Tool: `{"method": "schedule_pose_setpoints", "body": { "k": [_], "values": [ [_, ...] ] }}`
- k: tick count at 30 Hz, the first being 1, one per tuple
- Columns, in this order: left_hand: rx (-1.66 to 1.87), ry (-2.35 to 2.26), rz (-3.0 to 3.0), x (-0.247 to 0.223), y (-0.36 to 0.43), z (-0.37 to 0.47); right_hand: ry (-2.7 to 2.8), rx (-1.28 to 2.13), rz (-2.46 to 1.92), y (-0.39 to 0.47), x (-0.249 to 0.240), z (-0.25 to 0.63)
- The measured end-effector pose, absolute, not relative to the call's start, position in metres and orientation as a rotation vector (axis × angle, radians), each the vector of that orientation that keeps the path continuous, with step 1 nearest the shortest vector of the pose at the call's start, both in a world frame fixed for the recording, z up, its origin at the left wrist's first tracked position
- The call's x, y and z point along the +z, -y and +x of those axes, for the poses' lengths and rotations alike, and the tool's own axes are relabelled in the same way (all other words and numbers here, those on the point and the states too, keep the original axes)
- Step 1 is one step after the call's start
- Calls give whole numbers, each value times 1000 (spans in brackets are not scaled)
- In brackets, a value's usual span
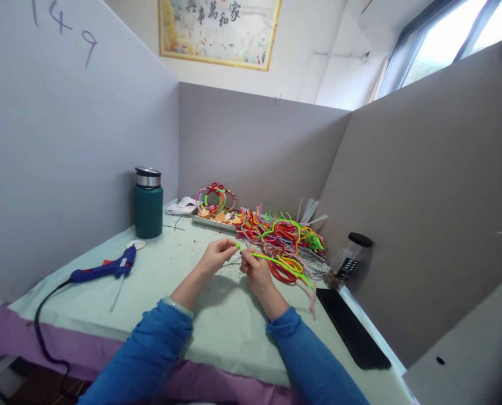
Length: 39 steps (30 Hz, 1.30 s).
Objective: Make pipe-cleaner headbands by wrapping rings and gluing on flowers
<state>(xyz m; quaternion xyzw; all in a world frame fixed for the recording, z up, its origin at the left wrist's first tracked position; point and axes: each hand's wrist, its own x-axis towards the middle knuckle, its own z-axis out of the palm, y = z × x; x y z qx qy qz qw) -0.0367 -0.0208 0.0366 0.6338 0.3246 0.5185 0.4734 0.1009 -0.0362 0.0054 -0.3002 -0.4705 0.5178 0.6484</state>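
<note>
My left hand (216, 254) pinches the near end of a bright green fuzzy stem, where a small green knob shows at the fingertips. Close beside it, my right hand (256, 271) is closed on the same green stem (284, 264), which runs off to the right past the hand. Beyond both hands lies a tangled heap of coloured fuzzy stems (276, 230), red, pink, orange and green. Coiled red and yellow stems (282, 274) rest just right of my right hand.
A blue glue gun (105, 271) with its cord lies at the left, near a green bottle (148, 208). At the back stands a tray (212, 223) with coloured rings. On the right are a clear jar (347, 263) and a black flat object (352, 329). Grey partitions surround the table.
</note>
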Motion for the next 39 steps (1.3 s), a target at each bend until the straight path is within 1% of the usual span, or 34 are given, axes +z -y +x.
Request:
{"method": "schedule_pose_setpoints", "body": {
  "k": [5, 10, 13, 20, 25, 29, 34, 39],
  "values": [
    [1317, -822, 1679, 36, 20, -37, 1113, 914, -792, 32, 5, 104],
    [1381, -865, 1725, 36, 19, -38, 1270, 503, -865, 38, 10, 103],
    [1403, -910, 1809, 34, 18, -38, 1318, 327, -897, 41, 11, 103],
    [1470, -1026, 2335, 30, 19, -43, 1401, 11, -977, 43, 15, 115],
    [1369, -1017, 2733, 24, 15, -44, 1559, -32, -1008, 40, 15, 126],
    [1187, -1016, 2854, 20, 15, -41, 1683, 8, -1024, 36, 13, 129],
    [1054, -1159, 2639, 16, 18, -38, 1780, 27, -1000, 39, 11, 122],
    [1135, -1268, 2337, 16, 14, -39, 1799, -37, -954, 47, 11, 111]
  ]
}}
